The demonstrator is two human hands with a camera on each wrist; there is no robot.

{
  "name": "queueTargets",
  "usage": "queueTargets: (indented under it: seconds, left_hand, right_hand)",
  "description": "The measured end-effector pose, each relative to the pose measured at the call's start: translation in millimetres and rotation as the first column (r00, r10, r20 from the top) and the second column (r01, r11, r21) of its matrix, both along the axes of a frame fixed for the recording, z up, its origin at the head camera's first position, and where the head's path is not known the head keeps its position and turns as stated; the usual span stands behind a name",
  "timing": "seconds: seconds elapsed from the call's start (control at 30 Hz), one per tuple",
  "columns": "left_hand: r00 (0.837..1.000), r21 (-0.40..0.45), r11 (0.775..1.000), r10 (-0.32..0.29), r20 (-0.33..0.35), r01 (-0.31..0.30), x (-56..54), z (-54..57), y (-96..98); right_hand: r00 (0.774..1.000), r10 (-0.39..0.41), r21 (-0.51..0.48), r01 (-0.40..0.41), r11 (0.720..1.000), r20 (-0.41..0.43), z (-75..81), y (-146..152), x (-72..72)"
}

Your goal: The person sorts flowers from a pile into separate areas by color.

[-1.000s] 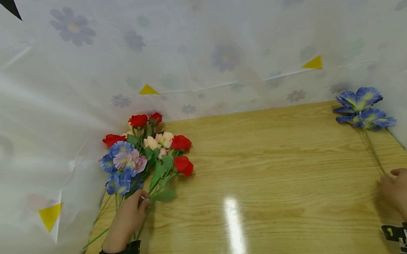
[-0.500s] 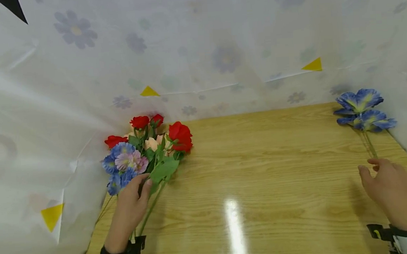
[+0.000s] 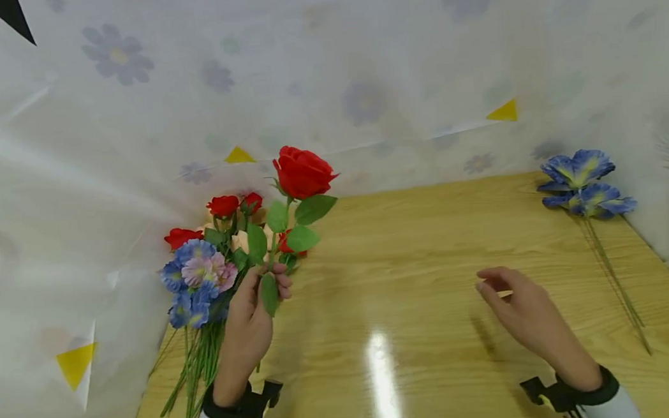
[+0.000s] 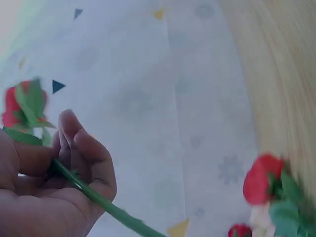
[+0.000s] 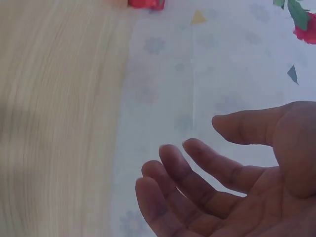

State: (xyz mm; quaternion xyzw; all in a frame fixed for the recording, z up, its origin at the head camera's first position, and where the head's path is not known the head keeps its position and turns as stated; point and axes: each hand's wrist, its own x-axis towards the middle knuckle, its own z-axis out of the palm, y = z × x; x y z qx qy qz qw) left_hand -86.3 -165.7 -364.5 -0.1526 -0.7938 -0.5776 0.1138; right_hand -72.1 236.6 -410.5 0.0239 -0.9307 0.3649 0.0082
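Note:
My left hand (image 3: 252, 323) grips the green stem (image 4: 111, 207) of a single red rose (image 3: 305, 172), its bloom raised above the other flowers. In the left wrist view the stem runs across the palm, with thumb and fingers curled round it. Over the middle-right of the table, my right hand (image 3: 527, 315) holds nothing, its fingers loosely bent and apart from the thumb in the right wrist view. Behind the left hand lies a pile of blue and pink flowers (image 3: 200, 268) with red roses (image 3: 223, 206), stems toward me.
Two blue flowers (image 3: 580, 184) with long stems lie at the right side of the wooden table (image 3: 406, 256). A pale sheet (image 3: 359, 54) with a flower print and yellow triangles walls off the back and both sides.
My left hand has lifted a red rose out of the pile, upward and to the right. The right hand has let go of the blue flowers at the right and moved left toward the middle.

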Motion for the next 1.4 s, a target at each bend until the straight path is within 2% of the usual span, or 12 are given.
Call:
queueTargets:
  seconds: [0.1, 0.23, 0.43, 0.6, 0.7, 0.8, 0.9, 0.97, 1.07, 1.23, 1.33, 1.4]
  left_hand:
    - [0.995, 0.123, 0.987, -0.100, 0.005, 0.099, -2.5, -0.1, 13.3]
    - [0.980, 0.183, 0.964, -0.199, 0.004, 0.195, -3.2, 1.9, 32.5]
    - [0.954, 0.271, 0.916, -0.297, -0.045, 0.297, -3.2, 7.6, 57.9]
    - [0.944, 0.316, 0.892, -0.326, -0.042, 0.322, -3.2, 7.5, 71.7]
    - [0.945, 0.331, 0.888, -0.325, -0.040, 0.319, -2.8, 5.7, 77.1]
    - [0.951, 0.330, 0.894, -0.306, -0.047, 0.304, -2.0, 3.9, 79.4]
    - [0.957, 0.321, 0.904, -0.289, -0.032, 0.283, -1.8, 2.8, 79.5]
    - [0.962, 0.300, 0.917, -0.271, -0.017, 0.264, -2.2, 2.7, 78.8]
    - [0.967, 0.251, 0.939, -0.252, 0.042, 0.234, -3.7, 2.2, 75.0]
    - [0.966, 0.034, 0.990, -0.143, 0.216, 0.138, -4.8, -7.7, 54.6]
    - [0.974, -0.150, 0.986, -0.033, 0.226, 0.068, -5.8, -21.7, 35.4]
    - [0.978, -0.267, 0.964, 0.040, 0.206, 0.017, -7.9, -31.1, 20.9]
  right_hand:
    - [0.996, 0.073, -0.096, -0.068, 0.993, 0.055, -1.4, -27, 3.5]
    - [0.978, 0.173, -0.201, -0.148, 0.968, 0.112, -5.3, -54, 7.5]
    - [0.922, 0.371, -0.317, -0.322, 0.892, 0.107, -9.6, -87, 12.4]
    - [0.865, 0.492, -0.458, -0.397, 0.795, 0.104, -9.1, -109, 16.7]
    - [0.828, 0.556, -0.547, -0.433, 0.717, 0.072, -11.0, -117, 18.3]
    - [0.791, 0.611, -0.621, -0.478, 0.621, 0.002, -13.8, -123, 20.5]
    - [0.778, 0.625, -0.643, -0.510, 0.571, -0.061, -15.4, -126, 23.1]
    - [0.797, 0.599, -0.639, -0.502, 0.584, -0.079, -15.6, -126, 24.6]
    - [0.850, 0.517, -0.619, -0.461, 0.636, -0.101, -14.6, -124, 25.2]
    - [0.909, 0.395, -0.603, -0.390, 0.696, -0.133, -12.1, -113, 21.7]
    - [0.937, 0.327, -0.591, -0.333, 0.735, -0.120, -12.1, -102, 17.6]
    - [0.957, 0.271, -0.584, -0.278, 0.763, -0.102, -12.2, -92, 14.4]
